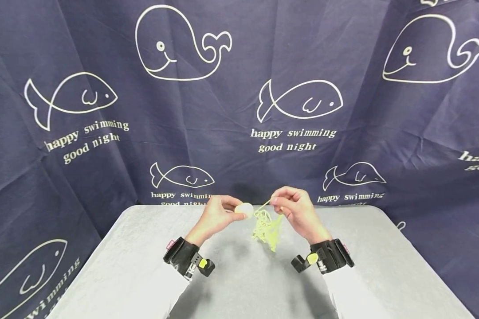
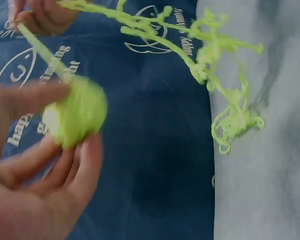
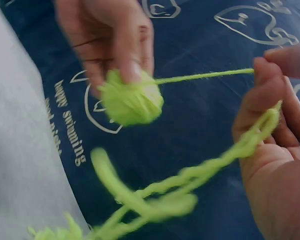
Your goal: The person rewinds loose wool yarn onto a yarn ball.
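A small ball of yellow-green yarn (image 2: 82,112) is held between the thumb and fingers of my left hand (image 1: 217,217). From the ball a taut strand (image 3: 205,76) runs across to my right hand (image 1: 297,210), which pinches it between thumb and forefinger. More yarn passes through the right hand's other fingers and hangs below as a loose, looped tangle (image 1: 267,230). In the left wrist view the tangle's lower end (image 2: 237,122) shows against the grey table. The ball is slightly blurred there.
Both hands are above the far part of a grey table (image 1: 243,283). Close behind its back edge hangs a dark blue curtain (image 1: 239,110) with white whales, fish and lettering. Each wrist wears a black strap with a small camera (image 1: 301,263).
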